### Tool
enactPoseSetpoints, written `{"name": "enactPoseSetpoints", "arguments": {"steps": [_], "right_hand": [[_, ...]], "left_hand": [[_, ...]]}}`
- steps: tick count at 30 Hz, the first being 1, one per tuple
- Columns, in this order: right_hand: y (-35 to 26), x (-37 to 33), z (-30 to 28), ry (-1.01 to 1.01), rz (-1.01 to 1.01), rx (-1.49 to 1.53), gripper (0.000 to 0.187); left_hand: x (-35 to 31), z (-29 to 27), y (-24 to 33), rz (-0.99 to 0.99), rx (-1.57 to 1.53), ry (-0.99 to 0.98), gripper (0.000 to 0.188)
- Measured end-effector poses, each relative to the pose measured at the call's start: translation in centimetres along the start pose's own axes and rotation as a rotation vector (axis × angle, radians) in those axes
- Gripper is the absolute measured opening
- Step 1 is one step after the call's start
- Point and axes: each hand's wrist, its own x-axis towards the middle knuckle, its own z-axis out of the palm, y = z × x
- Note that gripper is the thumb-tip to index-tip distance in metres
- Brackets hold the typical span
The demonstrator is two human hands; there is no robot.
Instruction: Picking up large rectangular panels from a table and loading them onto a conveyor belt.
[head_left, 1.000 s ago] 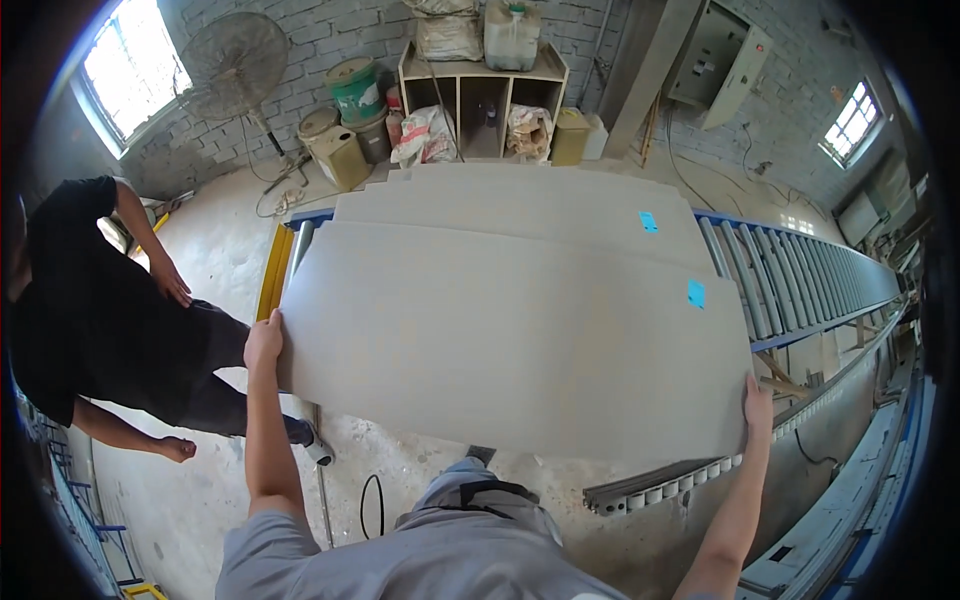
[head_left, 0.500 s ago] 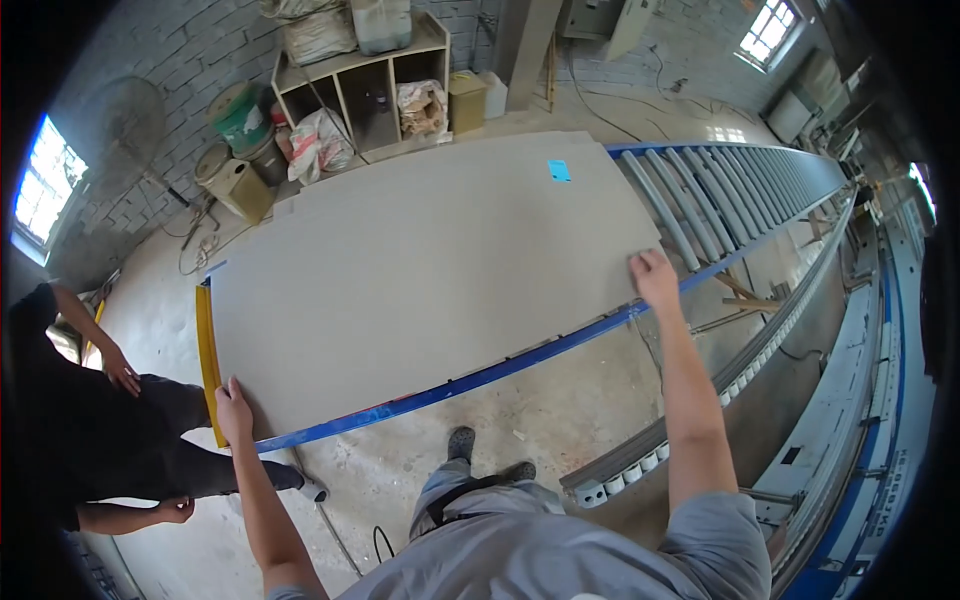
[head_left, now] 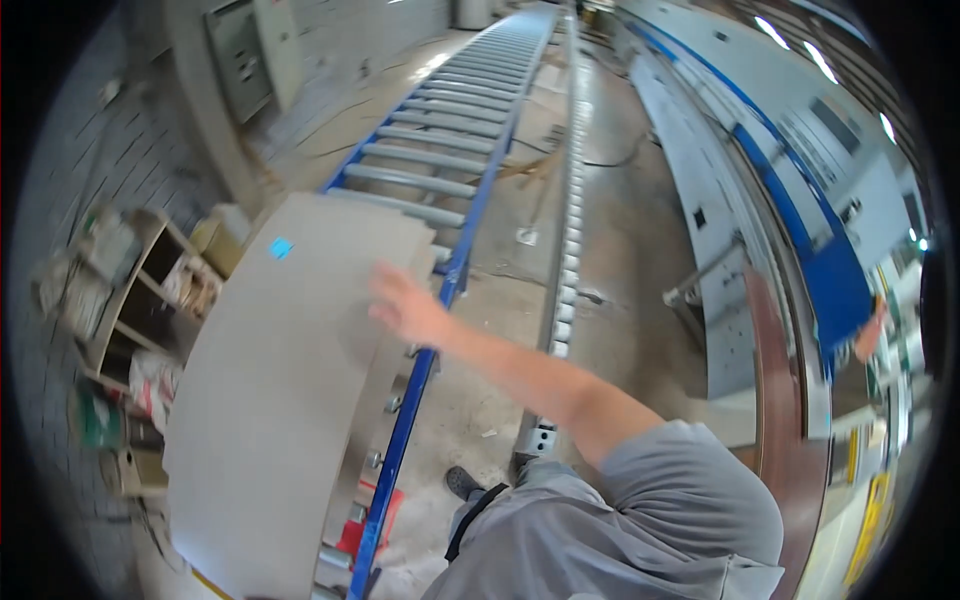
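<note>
A large flat grey-beige board [head_left: 270, 400] lies on the blue-framed roller conveyor [head_left: 395, 480], with a small bright blue label [head_left: 281, 248] near its far end. My right hand [head_left: 408, 308] is over the board's right side, close to that far end. Motion blurs it somewhat, but its fingers look spread and nothing shows in them. Whether it touches the surface I cannot tell. My left hand is out of the picture.
Bare rollers [head_left: 440, 165] run on beyond the board. Right of them stands a narrow rail with small white wheels [head_left: 567, 270], then a long pale machine [head_left: 690, 200]. A wooden shelf [head_left: 145, 300] is at left. Another person's hand [head_left: 873, 330] shows at far right.
My view has swung right along the conveyor, and the person at left is no longer seen. My right hand has shifted from the board's edge to over its surface; my left hand has left view.
</note>
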Motion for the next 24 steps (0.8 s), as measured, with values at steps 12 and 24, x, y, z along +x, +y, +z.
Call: {"name": "enactPoseSetpoints", "arguments": {"steps": [12, 24], "right_hand": [[-6.1, -37.6, -19.8, 0.424, 0.587, -0.030, 0.034], [-12.0, -72.9, -34.2, 1.220, 1.228, -0.367, 0.034]], "left_hand": [[0.1, 9.6, 6.7, 1.156, 0.473, 0.777, 0.045], [-68.2, 12.4, 12.9, 1.743, -0.291, -1.741, 0.043]]}}
